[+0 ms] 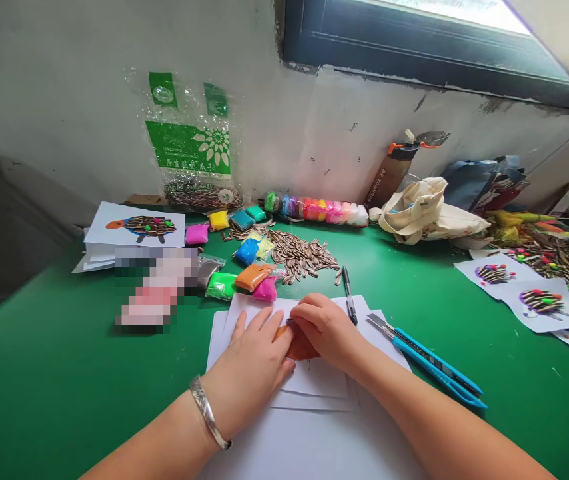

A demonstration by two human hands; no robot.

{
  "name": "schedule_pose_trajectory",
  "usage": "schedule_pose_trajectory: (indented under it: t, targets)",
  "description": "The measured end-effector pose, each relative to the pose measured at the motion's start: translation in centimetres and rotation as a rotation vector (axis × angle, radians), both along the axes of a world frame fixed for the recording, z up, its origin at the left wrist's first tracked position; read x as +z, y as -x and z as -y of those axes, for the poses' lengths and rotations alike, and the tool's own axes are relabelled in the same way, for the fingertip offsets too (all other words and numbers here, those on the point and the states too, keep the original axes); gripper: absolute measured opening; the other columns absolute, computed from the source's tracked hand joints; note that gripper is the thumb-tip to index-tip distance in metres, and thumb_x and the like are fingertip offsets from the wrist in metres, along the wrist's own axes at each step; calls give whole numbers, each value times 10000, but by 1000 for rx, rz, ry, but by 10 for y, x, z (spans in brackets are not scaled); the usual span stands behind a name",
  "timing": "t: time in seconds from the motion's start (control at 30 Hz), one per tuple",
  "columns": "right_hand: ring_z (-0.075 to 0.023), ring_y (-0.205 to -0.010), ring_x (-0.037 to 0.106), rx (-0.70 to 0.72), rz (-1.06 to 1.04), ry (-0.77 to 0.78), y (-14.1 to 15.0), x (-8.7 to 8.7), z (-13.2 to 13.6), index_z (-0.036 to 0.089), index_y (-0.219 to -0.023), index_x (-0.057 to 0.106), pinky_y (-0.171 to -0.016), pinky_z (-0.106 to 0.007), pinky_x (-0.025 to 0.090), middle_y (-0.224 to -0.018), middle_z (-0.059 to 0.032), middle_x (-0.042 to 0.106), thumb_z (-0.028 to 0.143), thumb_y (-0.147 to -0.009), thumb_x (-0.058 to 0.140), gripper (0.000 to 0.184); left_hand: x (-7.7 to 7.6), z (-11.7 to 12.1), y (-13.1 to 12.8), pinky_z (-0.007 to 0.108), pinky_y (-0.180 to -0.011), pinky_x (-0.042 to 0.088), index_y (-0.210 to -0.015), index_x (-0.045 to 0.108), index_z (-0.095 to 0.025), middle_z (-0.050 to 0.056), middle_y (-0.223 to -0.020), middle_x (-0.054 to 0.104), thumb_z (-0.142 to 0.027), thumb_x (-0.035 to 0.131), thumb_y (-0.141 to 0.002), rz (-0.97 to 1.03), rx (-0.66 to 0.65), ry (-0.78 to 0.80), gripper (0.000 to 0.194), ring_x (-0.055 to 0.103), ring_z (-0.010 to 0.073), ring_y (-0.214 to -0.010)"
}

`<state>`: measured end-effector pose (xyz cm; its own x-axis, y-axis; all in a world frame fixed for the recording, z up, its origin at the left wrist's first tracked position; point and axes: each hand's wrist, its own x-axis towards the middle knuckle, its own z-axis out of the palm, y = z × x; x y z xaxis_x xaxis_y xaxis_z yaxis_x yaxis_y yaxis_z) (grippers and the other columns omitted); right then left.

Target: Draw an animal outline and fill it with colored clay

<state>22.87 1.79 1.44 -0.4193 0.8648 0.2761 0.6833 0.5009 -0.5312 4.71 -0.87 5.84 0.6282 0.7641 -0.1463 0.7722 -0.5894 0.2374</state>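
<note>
A flat orange-brown patch of modelling clay [304, 348] lies on the top sheet of a stack of white paper [314, 385] in front of me. My left hand [259, 353] rests on the sheet with its fingers spread, the index finger touching the clay's left side. Over the clay's upper edge, my right hand [327, 330] has its fingers pinched together. A small dark bit shows at those fingertips, too small to name. The right hand covers part of the clay. A black pen [349, 297] lies just beyond it, and a blue utility knife [429, 363] to its right.
Sunflower seeds [302, 253] are heaped behind the paper, beside coloured clay packets [254, 276]. A seed bag [192, 153] leans on the wall. Finished seed-and-clay pictures lie left [139, 223] and right [542, 300]. A bottle [392, 173] and cloth bag [424, 210] stand at the back.
</note>
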Motion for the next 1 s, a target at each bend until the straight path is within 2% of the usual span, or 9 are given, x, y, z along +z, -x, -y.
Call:
schedule_pose_trajectory:
  t: [0.2, 0.43, 0.8, 1.0]
  targets:
    - [-157, -756, 537, 71, 15, -17, 2, 2, -1, 181, -828, 709, -670, -253, 402, -812, -60, 626, 80, -906, 486, 257, 2, 0, 2, 645, -1074, 305, -1224, 542, -198, 113, -1335, 525, -229, 494, -910, 12, -23, 6, 319, 387, 329, -1319]
    - [-159, -756, 543, 51, 0, -21, 0, 1, -1, 160, -812, 704, -671, -257, 409, -825, -72, 633, 77, -905, 483, 254, 13, -1, 2, 617, -1063, 338, -1239, 539, -208, 116, -1305, 543, -206, 509, -900, -10, -38, 63, 341, 424, 316, -1290]
    - [-160, -752, 530, 78, 12, -47, 2, -2, 0, 170, -774, 692, -685, -265, 401, -790, -56, 631, 95, -902, 490, 251, 10, 0, 2, 618, -1071, 318, -1178, 572, -201, 119, -1280, 551, -220, 495, -900, -6, -23, 60, 289, 406, 318, -1300]
    - [-153, -756, 544, -21, -27, 1, -6, -1, -1, 178, -852, 687, -669, -252, 413, -826, -54, 609, 64, -889, 457, 260, 9, 0, 3, 613, -1053, 335, -1173, 565, -203, 114, -1247, 559, -219, 484, -902, 0, -37, 38, 283, 425, 317, -1270]
